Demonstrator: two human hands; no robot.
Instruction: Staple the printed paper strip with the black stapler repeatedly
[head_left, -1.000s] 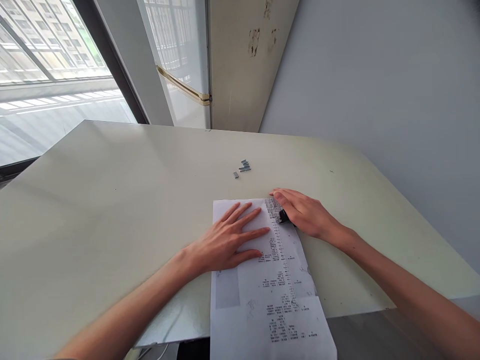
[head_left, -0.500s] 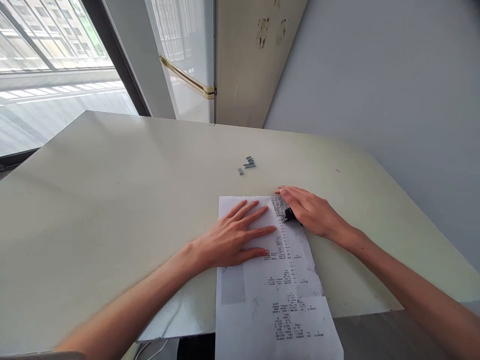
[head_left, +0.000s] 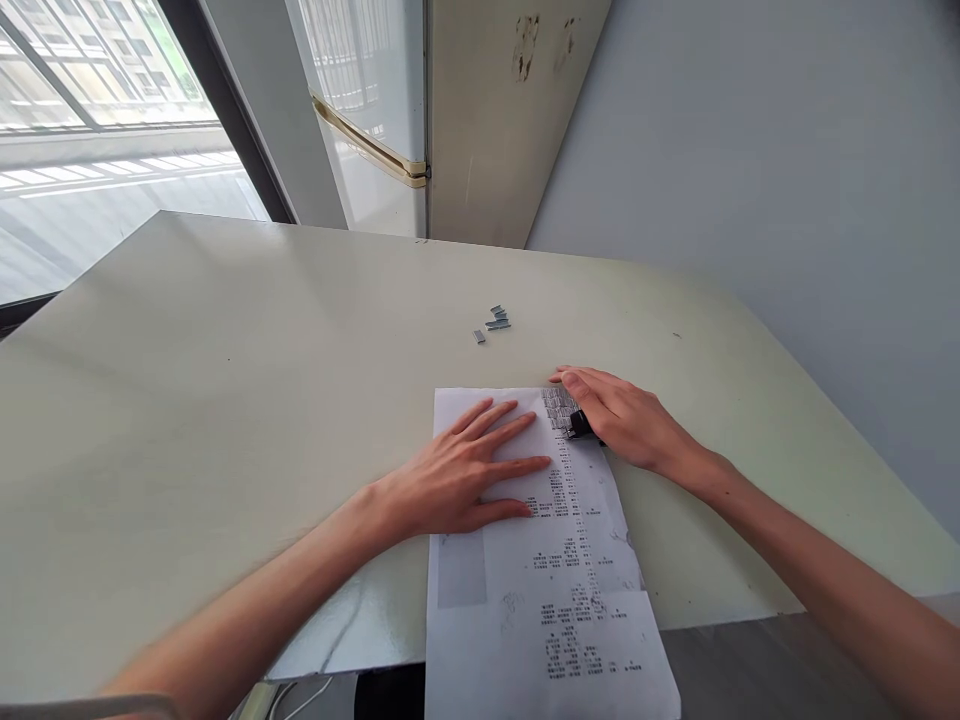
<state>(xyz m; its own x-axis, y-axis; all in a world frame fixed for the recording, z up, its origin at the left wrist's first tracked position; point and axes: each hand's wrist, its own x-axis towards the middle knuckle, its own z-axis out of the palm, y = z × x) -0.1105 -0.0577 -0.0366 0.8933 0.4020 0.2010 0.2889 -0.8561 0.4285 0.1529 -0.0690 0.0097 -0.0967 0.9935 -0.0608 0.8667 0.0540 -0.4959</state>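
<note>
A sheet of printed paper [head_left: 495,620] lies on the table, its near end hanging past the front edge. My left hand [head_left: 469,475] rests flat on the sheet's upper part with fingers spread. At the sheet's upper right edge, my right hand [head_left: 626,415] is closed over a black stapler [head_left: 580,425], most of which the palm and fingers hide. The stapler's tip points left over the paper. Rows of small marks that look like staples [head_left: 559,405] cover the corner beside it. Beyond the paper sit several strips of loose staples [head_left: 497,320].
The white table [head_left: 262,380] has its front edge close to me. A refrigerator [head_left: 495,130] stands behind it, with a window [head_left: 90,90] at the left and a wall [head_left: 750,150] at the right. Cables [head_left: 300,700] show below the front edge.
The view has shifted slightly, so things appear a little higher and further left. Both hands keep their places on the paper and the stapler.
</note>
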